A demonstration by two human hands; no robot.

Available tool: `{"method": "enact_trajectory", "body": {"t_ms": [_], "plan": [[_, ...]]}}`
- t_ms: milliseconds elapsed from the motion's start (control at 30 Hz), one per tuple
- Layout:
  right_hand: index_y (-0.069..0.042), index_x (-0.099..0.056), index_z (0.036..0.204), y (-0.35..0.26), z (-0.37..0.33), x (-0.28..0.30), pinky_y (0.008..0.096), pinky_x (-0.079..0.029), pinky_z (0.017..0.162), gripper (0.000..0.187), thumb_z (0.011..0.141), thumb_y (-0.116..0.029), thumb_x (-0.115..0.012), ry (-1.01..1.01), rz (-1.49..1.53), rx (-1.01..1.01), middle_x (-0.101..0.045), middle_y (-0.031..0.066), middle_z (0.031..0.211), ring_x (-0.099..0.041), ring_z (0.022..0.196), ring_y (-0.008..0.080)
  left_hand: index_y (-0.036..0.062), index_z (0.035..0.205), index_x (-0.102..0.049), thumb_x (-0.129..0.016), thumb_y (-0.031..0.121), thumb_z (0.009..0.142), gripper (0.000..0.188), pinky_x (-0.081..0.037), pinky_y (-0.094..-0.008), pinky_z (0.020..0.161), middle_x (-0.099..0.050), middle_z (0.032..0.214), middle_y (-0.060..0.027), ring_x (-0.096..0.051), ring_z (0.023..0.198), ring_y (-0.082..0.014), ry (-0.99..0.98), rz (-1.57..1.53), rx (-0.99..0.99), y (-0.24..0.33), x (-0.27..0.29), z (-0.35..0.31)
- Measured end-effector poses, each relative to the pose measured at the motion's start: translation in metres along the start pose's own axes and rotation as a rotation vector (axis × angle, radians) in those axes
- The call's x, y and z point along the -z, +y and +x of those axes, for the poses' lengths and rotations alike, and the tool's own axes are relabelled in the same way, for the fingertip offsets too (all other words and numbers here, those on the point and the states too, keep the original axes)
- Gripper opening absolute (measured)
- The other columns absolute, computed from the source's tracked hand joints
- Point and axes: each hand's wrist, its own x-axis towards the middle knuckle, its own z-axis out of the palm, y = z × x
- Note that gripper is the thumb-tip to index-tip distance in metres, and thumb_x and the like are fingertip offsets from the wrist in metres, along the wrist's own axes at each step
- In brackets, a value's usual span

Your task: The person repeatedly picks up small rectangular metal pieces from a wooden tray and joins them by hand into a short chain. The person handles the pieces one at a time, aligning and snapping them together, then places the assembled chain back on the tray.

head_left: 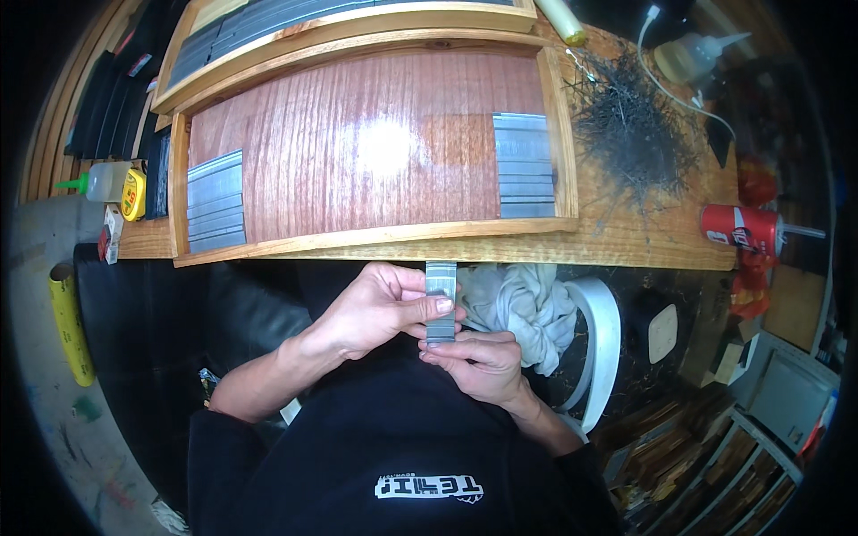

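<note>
Right now we are holding a narrow grey metal strip upright between both hands, just below the near edge of the workbench. Our left hand is closing around its middle, thumb pressing on the face of the strip, while our right hand is pinching its lower end from beneath with curled fingers. Both hands are hovering over our lap, close against our black sweatshirt.

Just beyond the strip we are facing a shallow wooden tray with a reddish floor, where one stack of grey strips is lying at the left end and another stack is lying at the right end. Beside our right hand a crumpled white cloth is resting. Farther right on the bench a tangle of dark wire shavings is spreading out, and a red drink can is lying on its side. At the left a yellow tape measure is sitting next to a small squeeze bottle.
</note>
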Motion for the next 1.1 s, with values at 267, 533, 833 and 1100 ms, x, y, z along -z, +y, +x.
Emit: {"method": "enact_trajectory", "body": {"t_ms": [267,533,833,1100], "plan": [[-0.004,-0.079,0.089,-0.034,0.022,0.036,0.0267,-0.057,0.073,0.011,0.081,-0.002,-0.087,-0.246,-0.017,-0.18,-0.075,0.0089,0.091,-0.074,0.08,0.0202,-0.0032,0.113,-0.075,-0.075,0.007,0.097,0.019,-0.066,-0.03,0.071,-0.08,0.096,-0.0163,-0.079,0.085,-0.0217,0.021,0.039,-0.035,-0.001,0.001,-0.001],[0.007,-0.07,0.123,-0.012,0.062,0.025,0.021,-0.053,0.068,0.025,0.102,-0.005,-0.068,0.012,0.555,-0.539,-0.072,0.0062,0.091,-0.064,0.075,0.0067,-0.0013,0.115,-0.075,-0.073,0.007,0.098,0.019,-0.065,-0.0281,0.068,-0.08,0.097,-0.0147,-0.079,0.085,-0.0227,-0.016,0.05,-0.085,-0.002,0.003,0.0],[0.005,-0.074,0.11,-0.008,0.065,0.015,0.0194,-0.047,0.056,0.014,0.101,-0.005,-0.07,0.092,0.661,-0.532,-0.071,0.004,0.086,-0.06,0.066,0.0049,-0.003,0.117,-0.074,-0.072,0.008,0.099,0.021,-0.064,-0.0263,0.067,-0.079,0.099,-0.0146,-0.079,0.086,-0.0223,-0.046,0.047,-0.085,-0.001,0.006,-0.001],[0.006,-0.071,0.114,-0.012,0.057,0.017,0.0184,-0.048,0.061,0.018,0.103,-0.007,-0.067,0.002,0.553,-0.556,-0.07,0.0027,0.089,-0.06,0.069,0.0039,-0.0024,0.119,-0.074,-0.071,0.004,0.1,0.02,-0.064,-0.0264,0.069,-0.079,0.101,-0.014,-0.079,0.087,-0.0198,-0.063,0.064,-0.073,-0.002,-0.003,-0.021]]}}
